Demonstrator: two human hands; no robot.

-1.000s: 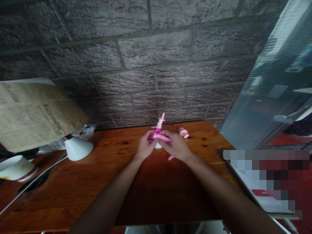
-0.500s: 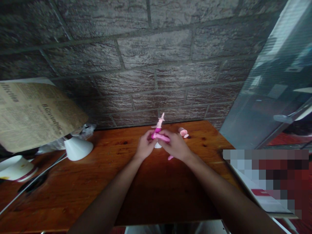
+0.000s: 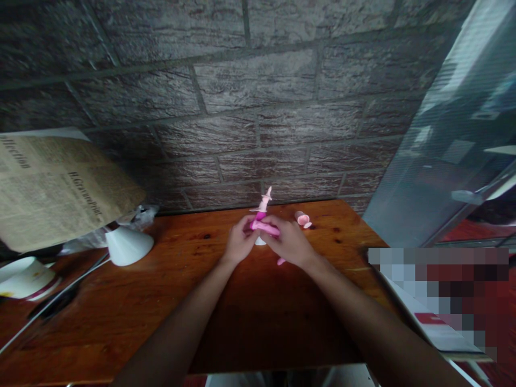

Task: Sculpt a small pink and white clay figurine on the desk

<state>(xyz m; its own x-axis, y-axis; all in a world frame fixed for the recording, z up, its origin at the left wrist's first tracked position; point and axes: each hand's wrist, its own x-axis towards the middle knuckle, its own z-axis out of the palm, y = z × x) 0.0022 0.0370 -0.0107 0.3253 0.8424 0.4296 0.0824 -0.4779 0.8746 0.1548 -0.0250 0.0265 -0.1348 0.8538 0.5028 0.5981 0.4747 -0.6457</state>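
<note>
Pinching small pink parts in the head view, both bare hands meet over the varnished orange-brown wooden table. Left hand: fingers curled nearly closed around the magenta middle section of an upright toy-like piece, fingertips partly hidden. Right hand: closed too, thumb and fingers on a light-pink rod-shaped piece lying crosswise, its left end against the magenta section (joined or only touching, can't tell). Pale-pink spiky top sticks up above the hands, leaning slightly right. White rounded base shows between the hands; contact with the table unclear. Pink rounded tip pokes out below the right hand, rest hidden. Pale-pink cup-shaped piece sits on the table just beyond the right hand, apart from it. Far left: newsprint-patterned lampshade over a white cone-shaped lamp base, clear crinkled plastic bag behind, white round container near the edge, thin white cord crossing. Grey-brown brick wall behind; bluish translucent panel right.
</note>
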